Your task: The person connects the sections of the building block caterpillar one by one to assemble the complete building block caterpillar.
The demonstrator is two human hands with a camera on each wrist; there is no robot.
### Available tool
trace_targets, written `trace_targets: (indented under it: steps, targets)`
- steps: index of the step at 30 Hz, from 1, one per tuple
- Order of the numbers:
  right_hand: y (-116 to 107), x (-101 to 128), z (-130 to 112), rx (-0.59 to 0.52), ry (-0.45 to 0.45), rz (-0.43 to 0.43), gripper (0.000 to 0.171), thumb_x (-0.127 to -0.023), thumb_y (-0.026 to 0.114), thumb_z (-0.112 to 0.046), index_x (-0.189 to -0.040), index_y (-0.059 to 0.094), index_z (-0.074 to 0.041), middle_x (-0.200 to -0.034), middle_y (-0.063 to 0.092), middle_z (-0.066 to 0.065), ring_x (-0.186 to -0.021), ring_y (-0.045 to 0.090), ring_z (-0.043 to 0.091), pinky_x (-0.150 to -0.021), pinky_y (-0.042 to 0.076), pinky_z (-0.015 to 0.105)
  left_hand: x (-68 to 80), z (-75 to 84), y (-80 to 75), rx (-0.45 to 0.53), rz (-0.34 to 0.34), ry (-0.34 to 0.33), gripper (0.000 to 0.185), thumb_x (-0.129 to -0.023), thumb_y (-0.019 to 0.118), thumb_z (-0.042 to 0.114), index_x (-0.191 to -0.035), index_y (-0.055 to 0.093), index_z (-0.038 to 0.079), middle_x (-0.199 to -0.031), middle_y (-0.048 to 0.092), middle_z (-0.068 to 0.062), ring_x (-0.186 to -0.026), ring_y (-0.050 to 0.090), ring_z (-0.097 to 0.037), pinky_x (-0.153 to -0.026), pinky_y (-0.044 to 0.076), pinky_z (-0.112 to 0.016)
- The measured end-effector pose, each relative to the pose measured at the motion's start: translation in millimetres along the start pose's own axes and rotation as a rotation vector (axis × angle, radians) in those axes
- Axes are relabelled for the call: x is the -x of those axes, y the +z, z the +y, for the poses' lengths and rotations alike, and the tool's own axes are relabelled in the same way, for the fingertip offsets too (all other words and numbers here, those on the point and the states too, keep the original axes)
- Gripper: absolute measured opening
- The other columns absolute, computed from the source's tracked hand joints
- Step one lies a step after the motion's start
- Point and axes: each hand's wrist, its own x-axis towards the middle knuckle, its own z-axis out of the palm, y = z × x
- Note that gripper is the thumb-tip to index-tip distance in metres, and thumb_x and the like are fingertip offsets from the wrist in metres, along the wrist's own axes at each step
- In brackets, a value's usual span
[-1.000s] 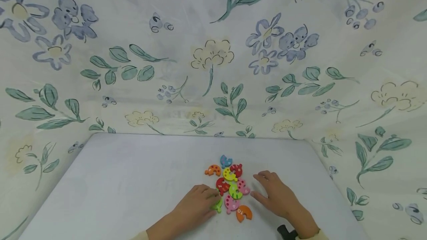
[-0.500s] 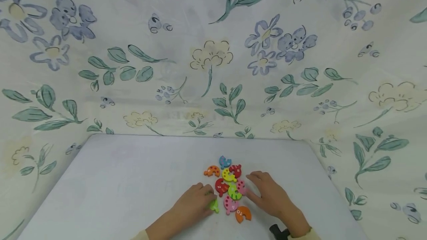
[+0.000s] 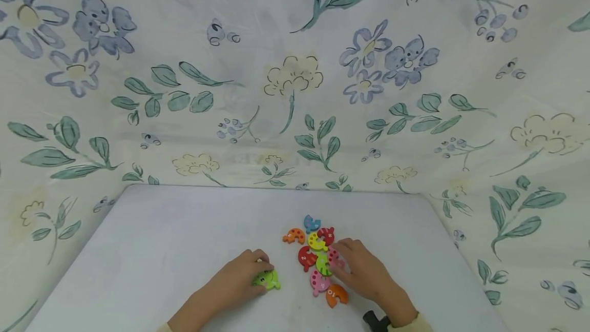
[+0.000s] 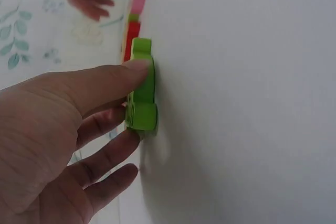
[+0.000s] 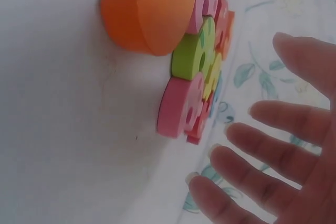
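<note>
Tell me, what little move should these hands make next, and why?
I'd have the left hand let go of the green piece, leaving it on the white table. That hand pinches it apart from the clustered pieces, and the left wrist view shows it at or very near the surface. The right hand is open, holding nothing.

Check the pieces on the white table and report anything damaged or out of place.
Nothing looks damaged or clearly misplaced. The clustered pieces face different ways, and the green face piece is apart from them, but the left hand holds it.
</note>
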Motion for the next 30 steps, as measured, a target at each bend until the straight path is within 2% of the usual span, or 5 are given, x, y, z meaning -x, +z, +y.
trace_targets:
  steps: [6, 12, 15, 21, 30]
  targets:
    - [3.8, -6.0, -4.4, 0.027, 0.018, 0.016, 0.054, -0.093, 0.079, -0.040, -0.135, 0.067, -0.010, -0.125, 0.064, 0.006, -0.111, 0.059, 0.021, -0.094, 0.059, 0.041, 18.6, -15.9, -13.0, 0.024, 0.060, -0.041, 0.044, -0.082, 0.090, 0.026, -0.122, 0.077, 0.012, -0.118, 0.060, 0.010, -0.103, 0.057, -0.013, -0.088, 0.055, -0.034]
    - [7.2, -15.6, -10.9, -0.037, 0.033, 0.018, 0.057, -0.093, 0.080, -0.038, -0.137, 0.066, -0.007, -0.130, 0.061, 0.012, -0.117, 0.060, 0.027, -0.096, 0.059, 0.047, 31.5, -27.3, -17.0, 0.020, 0.111, -0.108, 0.045, -0.080, 0.091, 0.027, -0.121, 0.078, 0.013, -0.118, 0.061, 0.008, -0.107, 0.059, -0.016, -0.093, 0.056, -0.040]
    - [10.9, -22.9, -15.4, -0.050, 0.024, 0.017, 0.055, -0.093, 0.080, -0.037, -0.136, 0.066, -0.005, -0.127, 0.061, 0.012, -0.110, 0.060, 0.025, -0.095, 0.059, 0.046, 39.7, -32.0, -17.1, 0.000, 0.156, -0.142, 0.046, -0.079, 0.093, 0.026, -0.120, 0.078, 0.014, -0.119, 0.061, 0.009, -0.107, 0.059, -0.016, -0.093, 0.056, -0.040]
    - [20.0, -38.8, -29.9, -0.048, 0.072, -0.007, 0.056, -0.092, 0.081, -0.041, -0.132, 0.067, -0.005, -0.123, 0.061, 0.011, -0.105, 0.058, 0.023, -0.095, 0.059, 0.045, 55.6, -39.3, -17.6, -0.007, 0.233, -0.273, 0.047, -0.077, 0.094, 0.027, -0.121, 0.079, 0.016, -0.116, 0.053, 0.013, -0.105, 0.052, -0.013, -0.088, 0.055, -0.036]
    - [33.2, -53.4, -49.7, 0.015, 0.105, 0.000, 0.037, -0.088, 0.084, -0.043, -0.097, 0.068, -0.011, -0.109, 0.061, 0.009, -0.094, 0.058, 0.022, -0.082, 0.060, 0.039, 68.4, -47.8, -13.5, 0.071, 0.275, -0.376, 0.051, -0.078, 0.093, 0.025, -0.125, 0.076, 0.014, -0.118, 0.056, 0.004, -0.109, 0.056, -0.017, -0.093, 0.055, -0.042]
